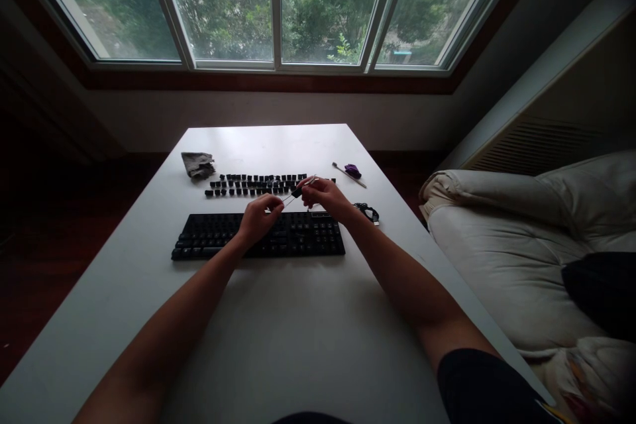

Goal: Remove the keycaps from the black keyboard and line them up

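Observation:
Over the black keyboard (298,238), both of my hands are raised and close together. My right hand (322,197) pinches a wire keycap puller (297,193) by its dark handle, with thin wires pointing down and left. The fingers of my left hand (262,215) are closed at the ends of those wires; whether a small keycap is also between them I cannot make out. The keyboard lies flat, partly hidden behind my hands. Behind it, loose black keycaps (238,192) are laid out in rows, some of them covered by my right hand.
A crumpled grey cloth (197,165) is at the back left of the white table (278,331). Towards the back right lie a thin brush (350,175) and a purple item (352,171). A coiled black cable (366,213) sits right of the keyboard. A pale sofa (497,265) stands beside the table.

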The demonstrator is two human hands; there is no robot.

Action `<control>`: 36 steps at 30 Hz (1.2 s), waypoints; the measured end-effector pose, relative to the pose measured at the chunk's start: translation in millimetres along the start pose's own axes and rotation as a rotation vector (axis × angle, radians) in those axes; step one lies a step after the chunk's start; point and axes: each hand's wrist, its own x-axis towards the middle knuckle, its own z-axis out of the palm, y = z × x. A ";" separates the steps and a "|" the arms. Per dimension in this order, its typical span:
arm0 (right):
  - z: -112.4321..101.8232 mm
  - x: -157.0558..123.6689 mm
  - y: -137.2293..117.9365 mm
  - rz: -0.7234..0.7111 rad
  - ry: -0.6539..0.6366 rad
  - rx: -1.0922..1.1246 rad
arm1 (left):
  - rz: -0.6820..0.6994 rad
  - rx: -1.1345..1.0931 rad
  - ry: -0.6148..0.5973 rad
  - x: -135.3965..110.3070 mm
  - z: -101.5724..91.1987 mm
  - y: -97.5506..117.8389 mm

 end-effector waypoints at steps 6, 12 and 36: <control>9.0 1.0 17.4 -0.048 -0.041 -0.232 | 0.058 -0.003 -0.245 -0.2 -6.1 -4.1; 7.8 -4.5 20.9 0.011 -0.128 -0.467 | 0.146 0.158 -0.407 -2.1 -5.9 -11.0; 19.5 -20.7 40.5 -0.321 -0.135 -0.786 | 0.210 0.185 -0.455 -5.3 -4.9 -15.2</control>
